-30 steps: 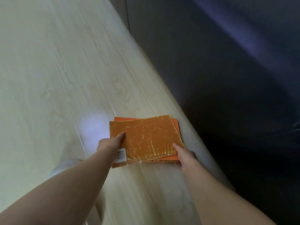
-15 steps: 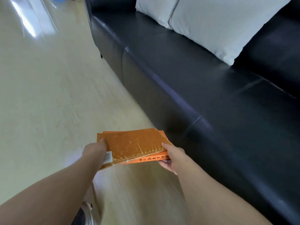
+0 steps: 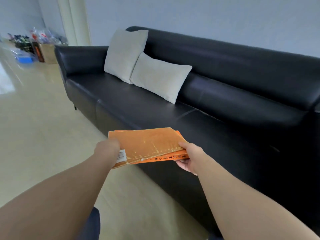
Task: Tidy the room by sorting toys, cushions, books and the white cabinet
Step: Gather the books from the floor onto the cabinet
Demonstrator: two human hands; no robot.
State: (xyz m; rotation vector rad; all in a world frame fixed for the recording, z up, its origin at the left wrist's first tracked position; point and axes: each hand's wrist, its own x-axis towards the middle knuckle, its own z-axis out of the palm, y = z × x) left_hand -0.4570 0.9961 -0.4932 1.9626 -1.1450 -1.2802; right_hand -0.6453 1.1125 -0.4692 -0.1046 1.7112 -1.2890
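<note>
Left cushion [image 3: 124, 54], right cushion [image 3: 159, 77] touching, on sofa [image 3: 225, 118] against backrest. Books [image 3: 147, 144] between left hand [image 3: 108, 149], right hand [image 3: 190, 158], before sofa. Boxes [image 3: 46, 52] on floor [image 3: 34, 127] beyond sofa end.

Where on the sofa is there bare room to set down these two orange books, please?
The sofa's seat in front of and beyond the lower cushion is bare, enough for the orange books. A narrower strip lies between the armrest and the upright cushion. The floor corner past the armrest is crowded with clutter.
</note>
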